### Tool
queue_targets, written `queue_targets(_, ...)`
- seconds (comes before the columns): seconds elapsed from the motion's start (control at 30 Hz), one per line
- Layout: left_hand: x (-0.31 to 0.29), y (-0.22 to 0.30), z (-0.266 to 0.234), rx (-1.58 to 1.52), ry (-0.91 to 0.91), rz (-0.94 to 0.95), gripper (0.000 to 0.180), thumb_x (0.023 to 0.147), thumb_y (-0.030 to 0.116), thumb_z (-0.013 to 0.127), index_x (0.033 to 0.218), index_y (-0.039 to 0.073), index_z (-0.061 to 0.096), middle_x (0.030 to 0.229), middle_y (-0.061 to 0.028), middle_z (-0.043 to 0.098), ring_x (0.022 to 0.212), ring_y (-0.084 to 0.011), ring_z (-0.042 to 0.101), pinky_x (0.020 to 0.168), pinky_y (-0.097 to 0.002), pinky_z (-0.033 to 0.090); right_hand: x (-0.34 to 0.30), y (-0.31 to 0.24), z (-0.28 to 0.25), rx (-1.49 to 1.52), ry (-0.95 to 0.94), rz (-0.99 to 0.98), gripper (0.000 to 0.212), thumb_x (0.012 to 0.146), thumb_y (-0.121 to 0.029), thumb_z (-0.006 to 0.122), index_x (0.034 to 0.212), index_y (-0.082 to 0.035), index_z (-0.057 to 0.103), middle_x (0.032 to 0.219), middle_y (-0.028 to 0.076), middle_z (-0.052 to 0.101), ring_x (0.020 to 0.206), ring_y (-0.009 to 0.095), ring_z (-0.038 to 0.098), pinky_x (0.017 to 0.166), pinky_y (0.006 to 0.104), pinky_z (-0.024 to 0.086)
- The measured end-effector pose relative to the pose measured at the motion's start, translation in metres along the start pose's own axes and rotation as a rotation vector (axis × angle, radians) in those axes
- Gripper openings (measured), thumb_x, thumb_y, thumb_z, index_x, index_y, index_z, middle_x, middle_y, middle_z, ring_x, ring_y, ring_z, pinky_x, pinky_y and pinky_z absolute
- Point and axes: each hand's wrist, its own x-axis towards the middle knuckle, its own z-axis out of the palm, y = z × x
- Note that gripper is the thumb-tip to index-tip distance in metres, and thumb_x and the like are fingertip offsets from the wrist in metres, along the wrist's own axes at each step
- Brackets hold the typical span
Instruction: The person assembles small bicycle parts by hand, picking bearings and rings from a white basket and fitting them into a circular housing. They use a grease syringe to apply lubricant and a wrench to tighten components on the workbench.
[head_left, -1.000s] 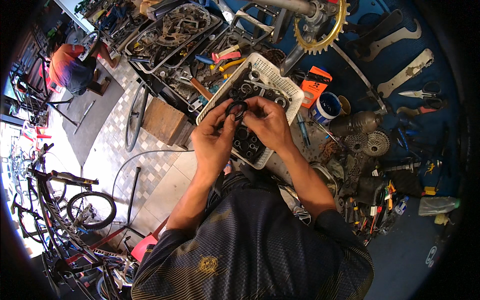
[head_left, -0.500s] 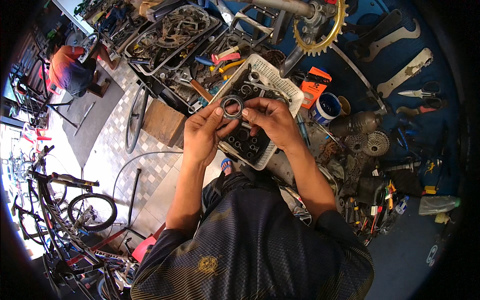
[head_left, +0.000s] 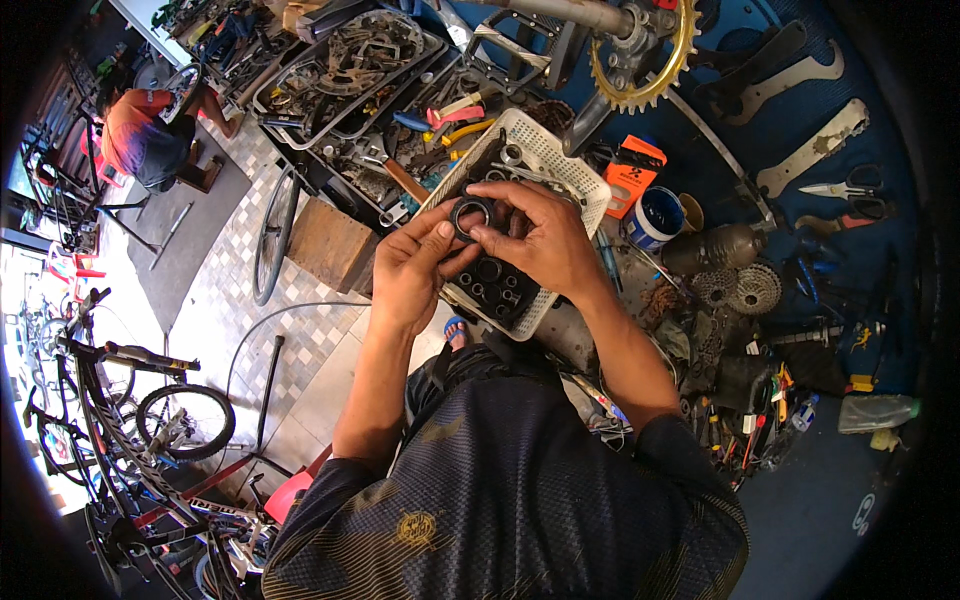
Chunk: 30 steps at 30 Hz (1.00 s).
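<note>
Over a white plastic basket [head_left: 597,190] of small dark parts, I hold up a dark round ring that looks like a bearing [head_left: 457,217]. My left hand [head_left: 408,265] pinches its left side between thumb and fingers. On the other side, my right hand [head_left: 548,238] has its fingers closed at the ring, with the thumb at its lower right edge. Several small rings and round pieces [head_left: 490,270] lie in the basket below. My hands hide the basket's middle.
A gold chainring with a crank [head_left: 610,95] hangs just beyond the basket. Left of it are a wooden-handled tool [head_left: 405,180] and a tray of metal parts [head_left: 350,60]. A blue-and-white tub [head_left: 655,215] stands to the right. Another person [head_left: 145,135] sits at the far left.
The ring has turned from facing up with a shiny face to a tilted, darker look. My right fingers have shifted across its top, and the thumb has come lower.
</note>
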Motion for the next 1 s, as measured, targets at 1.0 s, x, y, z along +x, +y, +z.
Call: queue_targets(1.0, 0.008, -0.026, 0.0, 0.69, 0.122, 0.204, 0.023, 0.093, 0.002, 0.076, 0.114, 0.002, 0.068, 0.1, -0.0058, 0.074, 0.082, -0.0103, 0.068, 0.066, -0.0219, 0.053, -0.019, 0.061, 0.024, 0.753, -0.059, 0.035, 0.055, 0.095, -0.019, 0.078, 0.144, -0.006, 0.055, 0.125, 0.004, 0.067, 0.112, 0.011, 0.063, 0.092, 0.0254, 0.053)
